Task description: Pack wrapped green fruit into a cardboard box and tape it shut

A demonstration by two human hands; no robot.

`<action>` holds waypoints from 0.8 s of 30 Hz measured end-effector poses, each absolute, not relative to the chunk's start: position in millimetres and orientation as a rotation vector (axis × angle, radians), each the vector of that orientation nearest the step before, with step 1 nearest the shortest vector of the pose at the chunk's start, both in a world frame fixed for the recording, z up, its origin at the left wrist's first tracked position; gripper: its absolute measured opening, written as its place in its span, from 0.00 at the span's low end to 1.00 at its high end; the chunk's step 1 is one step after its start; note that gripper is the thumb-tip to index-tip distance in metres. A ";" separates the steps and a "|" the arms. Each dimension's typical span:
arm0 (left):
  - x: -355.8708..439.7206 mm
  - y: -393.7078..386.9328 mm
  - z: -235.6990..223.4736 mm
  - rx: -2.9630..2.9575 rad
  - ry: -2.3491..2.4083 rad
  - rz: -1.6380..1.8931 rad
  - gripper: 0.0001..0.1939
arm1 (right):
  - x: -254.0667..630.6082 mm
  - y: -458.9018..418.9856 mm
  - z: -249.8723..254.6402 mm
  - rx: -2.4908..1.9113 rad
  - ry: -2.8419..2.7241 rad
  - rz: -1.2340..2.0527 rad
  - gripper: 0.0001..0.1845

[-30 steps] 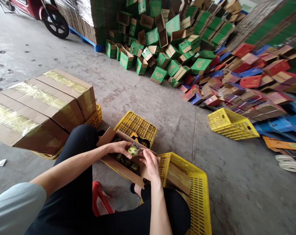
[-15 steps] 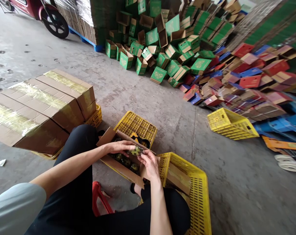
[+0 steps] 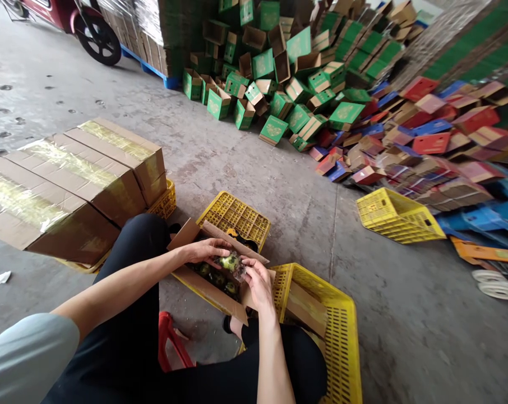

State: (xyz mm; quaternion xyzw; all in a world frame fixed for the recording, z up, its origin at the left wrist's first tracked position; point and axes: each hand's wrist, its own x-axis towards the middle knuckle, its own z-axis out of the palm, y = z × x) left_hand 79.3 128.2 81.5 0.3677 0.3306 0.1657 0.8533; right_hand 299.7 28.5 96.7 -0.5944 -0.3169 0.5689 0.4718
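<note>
A green, dark-blotched fruit (image 3: 229, 261) in clear plastic film is held between my two hands, above an open cardboard carton (image 3: 209, 293). My left hand (image 3: 207, 251) closes its fingertips on the fruit's left side. At its right end, my right hand (image 3: 257, 279) pinches the crinkled film. Several similar fruits (image 3: 217, 278) lie inside the carton, partly hidden by my hands and the flaps. The carton sits between my knees, beside a yellow crate (image 3: 350, 336).
Taped cardboard boxes (image 3: 98, 168) rest on yellow crates at left. An upturned yellow crate (image 3: 237, 210) is beyond the carton; a red stool (image 3: 165, 336) stands below it. Another yellow crate (image 3: 397, 216) lies at right. Piled green cartons (image 3: 275, 129) and red-blue cartons (image 3: 430, 143) fill the back.
The fruit has turned in my hands, and more of its light green side shows. My right hand's fingers have shifted along the film at its right end. The camera view has moved slightly.
</note>
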 end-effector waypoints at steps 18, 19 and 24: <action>82.5 124.8 80.3 0.922 0.716 0.311 0.29 | 299.2 29.7 100.4 -1.665 -1.315 1.089 0.19; 83.0 124.8 79.9 0.914 0.733 0.317 0.31 | 299.5 29.8 99.2 -1.677 -1.323 1.088 0.19; 85.1 124.9 77.5 0.857 0.783 0.302 0.35 | 297.6 30.0 93.7 -1.641 -1.201 1.324 0.23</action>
